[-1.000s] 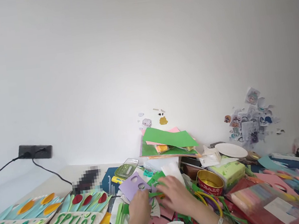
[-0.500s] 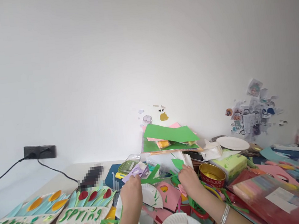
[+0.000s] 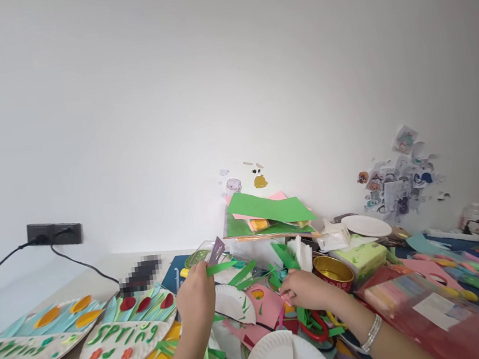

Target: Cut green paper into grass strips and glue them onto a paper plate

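Left hand (image 3: 196, 298) grips purple paper (image 3: 217, 251)
it juts upward; right hand (image 3: 304, 290) beside tin (image 3: 338, 284), grip unclear; scraps (image 3: 243, 274) crowd the gap

The paper strip (image 3: 222, 267) is green, the scrap (image 3: 217, 250) seemingly purple, 3 petals (image 3: 146, 305) dark red.

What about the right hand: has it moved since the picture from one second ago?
Yes: the right hand has moved rightward, judged against the red tin, which it is now nearer to.
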`<state>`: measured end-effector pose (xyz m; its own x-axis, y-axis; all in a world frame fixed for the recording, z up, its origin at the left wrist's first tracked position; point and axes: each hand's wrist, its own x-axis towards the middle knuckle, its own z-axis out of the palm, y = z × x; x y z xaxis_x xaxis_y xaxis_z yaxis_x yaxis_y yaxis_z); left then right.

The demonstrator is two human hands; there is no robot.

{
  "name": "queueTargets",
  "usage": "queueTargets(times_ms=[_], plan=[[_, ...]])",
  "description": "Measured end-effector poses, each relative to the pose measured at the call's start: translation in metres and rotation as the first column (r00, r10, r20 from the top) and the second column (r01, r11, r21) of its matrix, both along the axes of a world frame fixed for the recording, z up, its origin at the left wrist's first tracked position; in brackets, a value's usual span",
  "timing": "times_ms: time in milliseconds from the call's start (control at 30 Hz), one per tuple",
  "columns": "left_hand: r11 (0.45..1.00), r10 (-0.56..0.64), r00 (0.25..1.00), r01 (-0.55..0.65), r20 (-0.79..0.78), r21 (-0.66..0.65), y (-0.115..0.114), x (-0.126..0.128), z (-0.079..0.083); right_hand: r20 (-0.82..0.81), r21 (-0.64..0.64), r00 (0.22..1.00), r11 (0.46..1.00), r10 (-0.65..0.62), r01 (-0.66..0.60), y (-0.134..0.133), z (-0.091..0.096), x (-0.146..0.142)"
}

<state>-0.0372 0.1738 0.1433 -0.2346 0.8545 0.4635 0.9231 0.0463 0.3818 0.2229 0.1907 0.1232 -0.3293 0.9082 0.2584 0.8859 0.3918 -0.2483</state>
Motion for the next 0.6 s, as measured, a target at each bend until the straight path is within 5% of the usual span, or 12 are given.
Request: queueTargets(times_ms=[100,233,467,600], plan=[[0.996,-0.005,0.995,-0.004,0.103,0.086,-0.005,0.000,0.007,0.035,-0.057,0.987,0.986,0.158,-0.156,-0.015,0.003,-0.008],[0.996,-0.053,0.985,0.041,0.164,0.075,-0.009,0.000,0.015,0.049,-0.105,0.979,0.976,0.199,-0.193,-0.028,-0.002,-0.022],[0.980,-0.172,0.983,0.177,0.057,-0.095,-0.001,0.005,0.009,-0.029,-0.117,0.999,0.993,-0.029,0.026,-0.056,-0.018,-0.013],[0.921,-0.370,0.927,0.375,0.064,-0.106,-0.022,0.033,0.018,-0.140,-0.121,0.968,0.974,-0.208,0.192,-0.080,-0.032,0.012]])
